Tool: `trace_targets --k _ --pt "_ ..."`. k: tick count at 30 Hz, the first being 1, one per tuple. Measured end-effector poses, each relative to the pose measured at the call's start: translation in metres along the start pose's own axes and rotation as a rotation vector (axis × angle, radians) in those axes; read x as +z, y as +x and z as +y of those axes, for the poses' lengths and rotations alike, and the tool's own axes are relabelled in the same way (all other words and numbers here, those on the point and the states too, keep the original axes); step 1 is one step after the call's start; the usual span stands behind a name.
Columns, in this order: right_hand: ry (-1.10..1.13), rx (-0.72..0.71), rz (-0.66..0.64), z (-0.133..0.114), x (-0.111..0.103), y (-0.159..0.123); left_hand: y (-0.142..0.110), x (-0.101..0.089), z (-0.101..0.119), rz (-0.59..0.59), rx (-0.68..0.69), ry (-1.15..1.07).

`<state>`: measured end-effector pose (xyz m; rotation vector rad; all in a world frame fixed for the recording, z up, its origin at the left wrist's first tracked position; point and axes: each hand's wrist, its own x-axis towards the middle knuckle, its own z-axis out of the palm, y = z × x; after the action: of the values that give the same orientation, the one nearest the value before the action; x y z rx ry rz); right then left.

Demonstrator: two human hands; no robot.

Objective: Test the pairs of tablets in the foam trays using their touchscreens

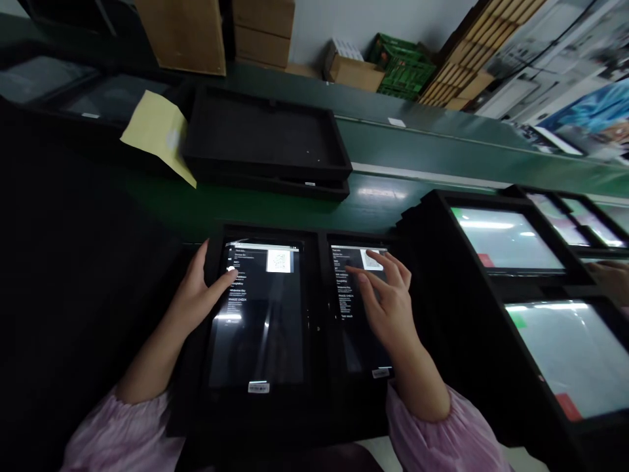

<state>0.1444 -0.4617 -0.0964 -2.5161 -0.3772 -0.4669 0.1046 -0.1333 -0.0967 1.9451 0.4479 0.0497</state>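
Two tablets lie side by side in a black foam tray (318, 393), their dark screens lit with white text and a QR code. My left hand (194, 298) is at the left tablet (260, 334), its thumb over the screen's left edge and its index finger stretched along the tray's side. The other left fingers are hidden. My right hand (390, 308) hovers over or touches the right tablet (358, 341), fingers apart and index finger pointing across the upper text. Contact there cannot be made out. This hand partly covers the right QR code.
Stacked black trays with lit tablets (565, 354) stand on the right, where another person's hand (609, 275) shows at the edge. Beyond lie empty-looking black trays (260, 131), a yellow paper (157, 131) and a green conveyor surface (378, 151). Cardboard boxes (263, 33) stand behind.
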Motion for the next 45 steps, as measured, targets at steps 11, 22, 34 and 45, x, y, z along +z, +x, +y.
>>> trace_targets --k 11,22,34,45 --pt "0.025 -0.005 0.088 0.005 -0.007 0.001 0.000 0.000 0.001 0.012 -0.035 -0.108" --pt "-0.059 0.025 0.044 0.007 0.006 0.003 0.029 0.002 0.016 0.108 -0.116 -0.239" --pt "-0.004 0.046 0.092 0.003 0.001 0.004 0.034 0.002 0.012 0.068 -0.174 -0.266" --pt "0.058 0.016 0.097 0.001 -0.004 0.003 0.034 0.000 0.002 0.011 -0.196 -0.424"
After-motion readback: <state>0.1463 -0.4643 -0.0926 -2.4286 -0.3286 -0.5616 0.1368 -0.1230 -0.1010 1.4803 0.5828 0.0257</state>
